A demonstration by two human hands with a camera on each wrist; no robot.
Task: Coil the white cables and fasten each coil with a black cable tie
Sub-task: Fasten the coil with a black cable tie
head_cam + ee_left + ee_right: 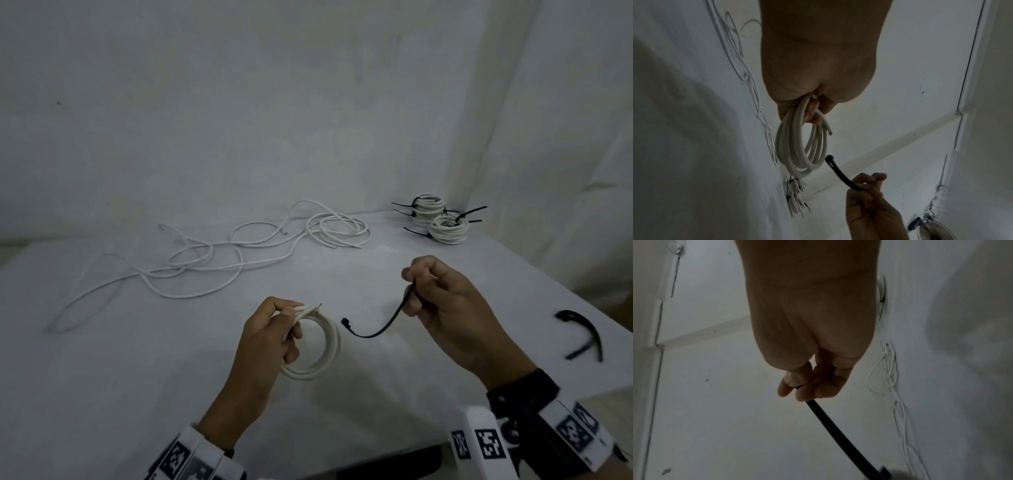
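Note:
My left hand (274, 329) grips a small coil of white cable (322, 353) above the table, its cut end poking out past the fingers; the left wrist view shows the same coil (797, 149) hanging from the fingers. My right hand (435, 294) pinches a black cable tie (380, 329) by its tail, the head end curving toward the coil without touching it. In the right wrist view the tie (830, 420) runs down from the fingertips (797, 386).
Loose white cables (212, 260) sprawl over the back left of the white table (137, 377). Finished coils with black ties (438, 222) are stacked at the back right. Spare black ties (582, 335) lie near the right edge.

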